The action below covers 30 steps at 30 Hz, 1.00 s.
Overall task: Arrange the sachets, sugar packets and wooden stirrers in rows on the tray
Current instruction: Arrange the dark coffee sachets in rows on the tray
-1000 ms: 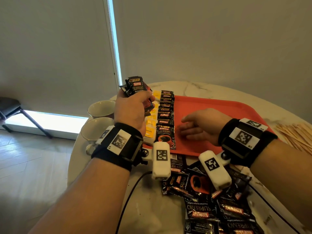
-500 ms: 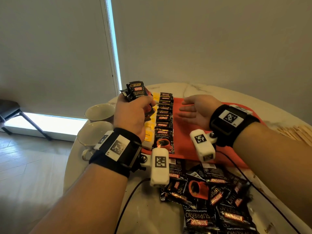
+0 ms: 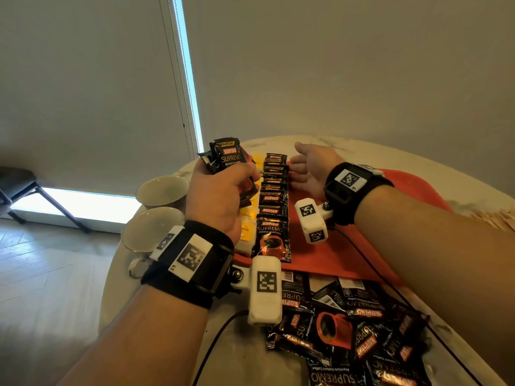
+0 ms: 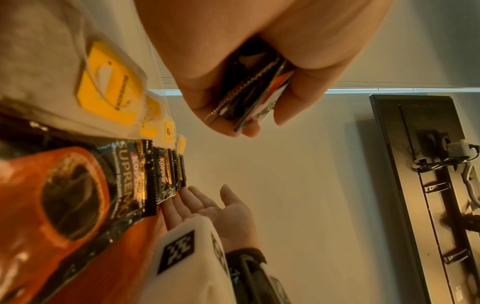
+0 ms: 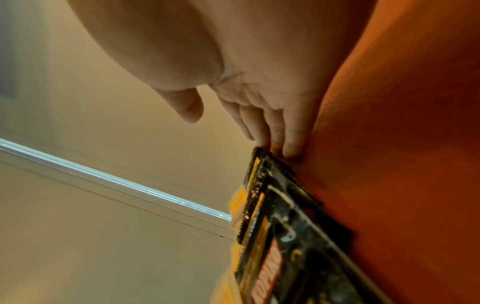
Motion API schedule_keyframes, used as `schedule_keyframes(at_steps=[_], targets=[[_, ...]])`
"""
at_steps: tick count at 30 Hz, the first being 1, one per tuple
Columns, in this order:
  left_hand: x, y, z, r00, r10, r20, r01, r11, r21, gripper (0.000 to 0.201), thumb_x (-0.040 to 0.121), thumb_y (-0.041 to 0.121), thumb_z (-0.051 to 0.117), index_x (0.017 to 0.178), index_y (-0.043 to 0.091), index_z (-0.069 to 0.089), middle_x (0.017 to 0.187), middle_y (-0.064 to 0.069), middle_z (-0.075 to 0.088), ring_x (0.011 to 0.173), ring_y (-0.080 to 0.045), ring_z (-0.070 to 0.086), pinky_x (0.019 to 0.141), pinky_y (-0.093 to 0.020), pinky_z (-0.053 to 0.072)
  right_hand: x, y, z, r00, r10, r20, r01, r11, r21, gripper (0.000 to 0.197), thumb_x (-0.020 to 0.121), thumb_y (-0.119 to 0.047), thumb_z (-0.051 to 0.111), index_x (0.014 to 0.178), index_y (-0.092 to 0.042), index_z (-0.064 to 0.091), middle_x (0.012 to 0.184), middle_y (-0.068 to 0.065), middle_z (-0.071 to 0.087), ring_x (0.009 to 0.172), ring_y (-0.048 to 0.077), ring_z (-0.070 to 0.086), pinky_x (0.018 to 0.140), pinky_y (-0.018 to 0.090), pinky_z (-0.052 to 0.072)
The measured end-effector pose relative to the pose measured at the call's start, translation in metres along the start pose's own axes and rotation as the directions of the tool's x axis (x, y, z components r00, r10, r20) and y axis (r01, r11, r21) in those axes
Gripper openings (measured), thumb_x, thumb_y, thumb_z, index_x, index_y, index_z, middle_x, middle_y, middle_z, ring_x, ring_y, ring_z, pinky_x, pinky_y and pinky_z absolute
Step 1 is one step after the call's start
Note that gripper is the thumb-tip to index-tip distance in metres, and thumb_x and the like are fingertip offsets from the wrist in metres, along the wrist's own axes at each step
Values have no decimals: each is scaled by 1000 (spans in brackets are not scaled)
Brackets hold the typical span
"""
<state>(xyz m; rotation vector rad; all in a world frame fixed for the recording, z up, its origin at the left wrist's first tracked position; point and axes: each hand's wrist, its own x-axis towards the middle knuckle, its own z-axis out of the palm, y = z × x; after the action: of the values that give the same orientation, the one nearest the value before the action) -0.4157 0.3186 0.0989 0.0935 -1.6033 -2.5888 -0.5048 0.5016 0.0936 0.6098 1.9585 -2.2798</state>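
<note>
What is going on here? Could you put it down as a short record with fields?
Left hand: grips a bundle of coffee sachets above the tray's left side
Right hand: open, fingertips against the far end of the sachet row
Tray: red; holds the black row and a yellow-tagged row beside it
Loose sachets: piled on the table, near side
Cups: two, left of the tray

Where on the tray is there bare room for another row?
Free: the red tray right of the coffee sachet row, under the right hand. Crowded: the tea bags left of that row, and the loose sachet pile on the table.
</note>
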Motion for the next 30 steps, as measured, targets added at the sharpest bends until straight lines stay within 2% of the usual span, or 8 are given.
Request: schedule_keyframes(at_steps=[4,9,13,15,17,21,26,30], targets=[[4,-3,-3,1000,-27,13,27,999,-16,51,62,8,81,111,16,67,112,-16,75,100,-33,73,78,-46,60,9,-3,0,999,-9,-34,10,1000,23,56,102,-40,55,148,-10,44,140,12,58,124,31,57,104,51,49],[7,-6,-5,998,-53,42,55,998,-35,28,86,-4,73,105,16,66,99,-12,76,87,-25,73,69,-40,57,12,-4,0,1000,-8,12,8,1000,-14,53,103,-41,51,143,-6,48,131,14,63,118,30,61,107,50,47],[9,-8,-3,993,-106,53,108,993,-49,33,93,2,69,125,3,64,103,-14,76,74,-19,74,58,-31,59,4,-8,-6,1000,-31,0,31,999,17,54,104,-42,50,145,-8,47,144,15,54,133,33,52,111,53,42],[10,-10,-4,988,-142,59,144,989,-37,38,94,3,66,132,0,61,113,-17,77,81,-22,77,62,-33,61,-13,-11,-10,994,-107,-16,107,994,16,47,104,-41,51,139,-10,53,140,12,59,129,31,55,107,51,46],[10,-10,-3,980,-176,88,177,984,-8,38,94,2,66,132,0,62,111,-20,77,90,-29,79,68,-39,63,-36,-12,-11,978,-208,7,208,978,-2,36,102,-37,56,125,-11,63,119,5,69,109,22,64,88,40,53],[1,-7,0,966,-201,165,199,980,33,39,88,-1,71,127,0,66,108,-24,77,95,-40,77,76,-53,63,-78,-2,-9,915,-287,284,325,941,-98,23,93,-30,71,109,-13,71,87,-2,70,71,12,60,60,25,46],[-5,-6,1,960,-180,214,171,983,63,46,80,5,80,124,3,69,113,-26,75,102,-45,74,91,-67,57,-85,8,-5,865,-376,333,443,883,-155,10,88,-19,78,94,-18,71,78,-5,67,64,8,58,58,26,48],[-4,-3,-1,963,-159,219,147,987,70,62,72,17,87,128,2,67,117,-25,74,105,-44,74,89,-60,59,-82,11,-4,855,-394,337,435,899,-52,10,91,-6,69,89,-15,70,77,1,66,62,11,58,57,27,50]])
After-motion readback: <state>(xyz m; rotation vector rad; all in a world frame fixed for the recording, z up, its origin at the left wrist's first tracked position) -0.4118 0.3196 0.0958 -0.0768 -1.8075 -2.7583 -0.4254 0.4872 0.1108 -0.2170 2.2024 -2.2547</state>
